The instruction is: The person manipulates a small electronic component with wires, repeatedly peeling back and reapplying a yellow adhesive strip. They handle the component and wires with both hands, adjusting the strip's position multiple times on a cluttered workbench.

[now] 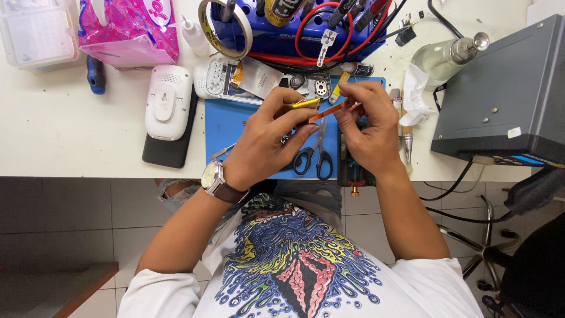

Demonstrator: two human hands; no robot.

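Note:
My left hand [268,141] and my right hand [368,123] meet above a blue work mat [226,123]. Between their fingertips they pinch a thin orange strip [325,111]. A small yellow-tipped piece [306,103] sits in the fingers of my left hand, which wears a wristwatch [213,176]. Black-handled scissors [315,156] lie on the mat just under the hands. An opened white device [235,79] with exposed parts lies at the mat's far edge.
A white gadget on a black slab [169,103] lies left of the mat. A blue tool rack with red and black cables [300,26], a tape roll [226,26], a pink packet [129,29], a glass bottle [447,56] and a grey box [509,94] ring the white desk.

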